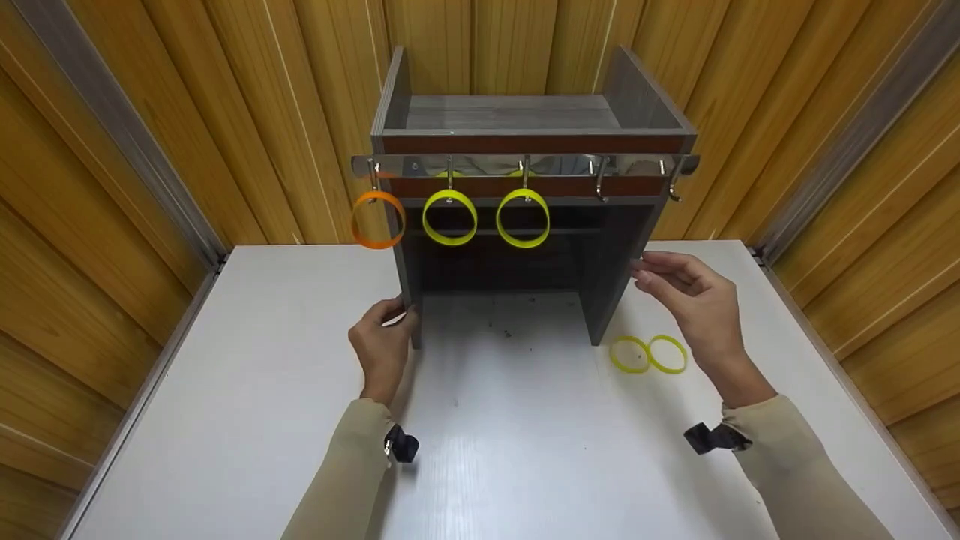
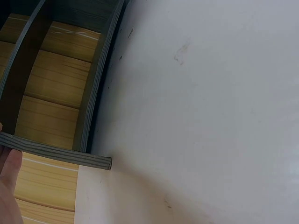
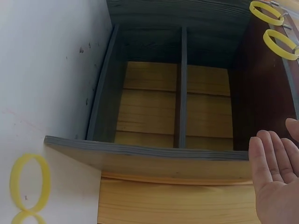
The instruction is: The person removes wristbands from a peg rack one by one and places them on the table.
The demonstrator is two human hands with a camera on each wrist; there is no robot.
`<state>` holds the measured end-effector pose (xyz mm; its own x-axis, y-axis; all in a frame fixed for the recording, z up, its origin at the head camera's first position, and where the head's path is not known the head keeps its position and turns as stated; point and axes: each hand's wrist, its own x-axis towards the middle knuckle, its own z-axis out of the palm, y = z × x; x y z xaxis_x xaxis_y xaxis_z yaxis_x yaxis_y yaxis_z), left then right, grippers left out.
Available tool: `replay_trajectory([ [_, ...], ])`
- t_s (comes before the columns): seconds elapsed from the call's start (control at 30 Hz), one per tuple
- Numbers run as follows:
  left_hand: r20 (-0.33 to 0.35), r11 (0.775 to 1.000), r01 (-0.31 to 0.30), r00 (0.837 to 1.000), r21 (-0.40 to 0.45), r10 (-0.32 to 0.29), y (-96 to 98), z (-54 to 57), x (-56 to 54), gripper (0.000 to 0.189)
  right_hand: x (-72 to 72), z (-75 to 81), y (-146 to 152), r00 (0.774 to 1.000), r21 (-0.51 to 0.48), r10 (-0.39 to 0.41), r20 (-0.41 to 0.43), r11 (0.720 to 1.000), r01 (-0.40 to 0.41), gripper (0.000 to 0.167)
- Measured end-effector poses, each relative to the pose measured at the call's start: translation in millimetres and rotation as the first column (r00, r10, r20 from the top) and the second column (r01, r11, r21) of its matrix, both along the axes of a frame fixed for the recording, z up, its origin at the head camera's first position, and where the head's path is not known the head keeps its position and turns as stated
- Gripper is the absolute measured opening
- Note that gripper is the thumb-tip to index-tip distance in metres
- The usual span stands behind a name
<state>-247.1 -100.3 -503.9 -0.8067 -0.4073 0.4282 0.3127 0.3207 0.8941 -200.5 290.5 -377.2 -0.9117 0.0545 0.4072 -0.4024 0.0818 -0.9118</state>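
Note:
A grey wooden shelf unit (image 1: 626, 247) stands on the white table. My left hand (image 1: 384, 341) grips the front edge of its left side panel (image 1: 409, 285) low down; the left wrist view shows the thumb (image 2: 11, 165) on one face and a fingertip on the other. My right hand (image 1: 697, 307) is at the right side panel's front edge, fingertips close to it; in the right wrist view the fingers (image 3: 266, 156) are straight. Across the front runs a metal hook rail (image 1: 491, 165). An orange ring (image 1: 353, 220) and two yellow rings (image 1: 424, 219) hang from its hooks.
Two more yellow rings (image 1: 631, 371) lie side by side on the table, right of the unit and below my right hand. Further hooks (image 1: 600, 184) stick out at the rail's right end. Wood-plank walls (image 1: 300, 112) close in the back and both sides.

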Motion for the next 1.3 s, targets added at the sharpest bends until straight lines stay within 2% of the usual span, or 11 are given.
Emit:
replay_trajectory([
  [0.2,0.0,1.0,-0.009,1.0,-0.003,0.009,0.4,-0.7,-1.4,0.02,0.0,6.2,-7,1.0,0.031,0.006,0.004,1.0,-0.006,0.037],
  [0.5,-0.018,1.0,-0.016,1.0,-0.011,0.016,1.0,-0.4,-3.0,0.02,-1.4,14.1,-18,0.999,0.019,0.027,-0.018,0.999,-0.027,0.035],
  [0.73,-0.03,1.0,0.006,1.0,0.013,-0.006,1.3,-0.6,-1.7,0.021,-2.2,19.4,-26,0.999,0.056,0.034,-0.022,0.998,-0.033,0.035],
  [1.3,-0.031,1.0,0.002,1.0,0.011,-0.002,0.7,-4.0,-1.4,0.021,-12.8,26.9,-47,0.997,-0.008,0.077,-0.028,0.997,-0.077,0.035],
])
